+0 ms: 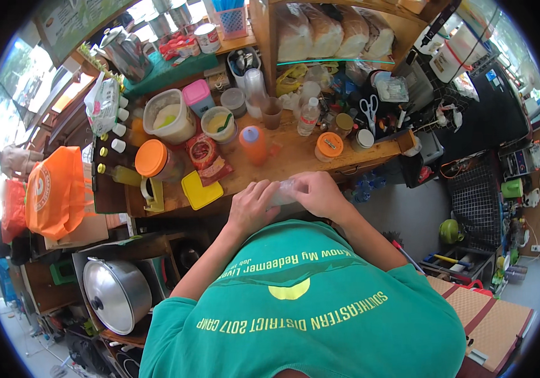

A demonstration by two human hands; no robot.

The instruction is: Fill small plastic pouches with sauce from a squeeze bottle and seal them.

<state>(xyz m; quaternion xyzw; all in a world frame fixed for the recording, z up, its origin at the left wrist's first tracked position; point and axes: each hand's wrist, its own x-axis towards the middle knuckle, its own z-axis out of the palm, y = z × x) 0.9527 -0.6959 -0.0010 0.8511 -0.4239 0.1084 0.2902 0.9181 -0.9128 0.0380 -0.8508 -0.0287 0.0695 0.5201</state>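
Between my hands, just in front of my body at the counter's near edge, is a small clear plastic bag (281,196). My left hand (253,204) is closed on its left side, fingers bent over it. With thumb and fingers, my right hand (318,194) pinches the other side. What the bag holds, if anything, I cannot make out. Beyond my hands on the wooden counter (285,157) stands an orange squeeze bottle (254,148) with a bluish top. A yellow lid (202,190) and a red packet (209,162) lie left of my left hand.
Orange-lidded jars (151,158) (329,146), a water bottle (308,118) and white tubs (169,118) crowd the counter. Scissors (369,109) lie at the right. Bread loaves (326,31) fill the back shelf. A large lidded pot (116,296) sits low at the left.
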